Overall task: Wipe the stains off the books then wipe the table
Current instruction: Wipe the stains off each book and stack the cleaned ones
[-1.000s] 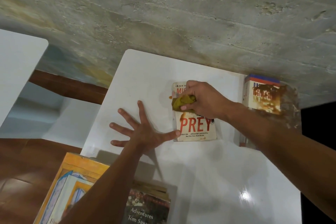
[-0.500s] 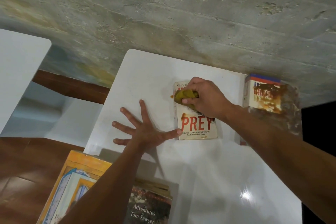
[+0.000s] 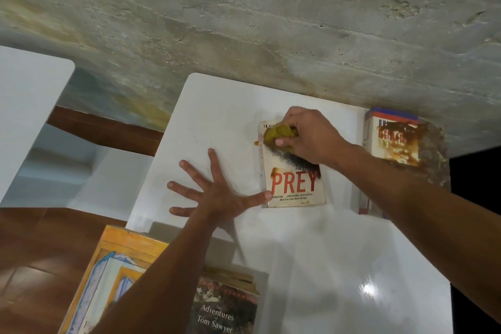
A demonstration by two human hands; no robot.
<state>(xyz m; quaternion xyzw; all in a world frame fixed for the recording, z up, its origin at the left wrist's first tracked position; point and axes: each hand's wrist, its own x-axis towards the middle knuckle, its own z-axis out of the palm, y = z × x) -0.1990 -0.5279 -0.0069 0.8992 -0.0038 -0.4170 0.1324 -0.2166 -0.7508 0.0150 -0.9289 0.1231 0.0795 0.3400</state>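
Your right hand (image 3: 309, 135) grips a bunched mustard-yellow cloth (image 3: 279, 135), fingers and thumb curled round it, and presses it on the top left corner of the "PREY" paperback (image 3: 294, 184). The book lies flat on the white counter (image 3: 217, 106), cover up, title readable from your side. A small orange-brown drip (image 3: 255, 143) sits on the counter just off the book's left edge, beside the cloth. Another brown smear (image 3: 275, 170) shows on the cover just above the letter P.

Your left hand (image 3: 217, 192) lies flat on the counter, fingers spread wide and straight, holding nothing. Its thumb tip touches the lower left corner of the paperback.

To the right, near the wall, a second book (image 3: 390, 138) lies with heavy brown staining across its cover; the stain runs on past its right edge. Your right forearm crosses in front of its lower part.

At the counter's near edge, a large yellow-bordered book (image 3: 108, 274) overhangs the left corner, and "The Adventures of Tom Sawyer" (image 3: 225, 306) sits on a stack beside it. Your left forearm passes over both.

Rough concrete wall (image 3: 271, 22) behind the counter.
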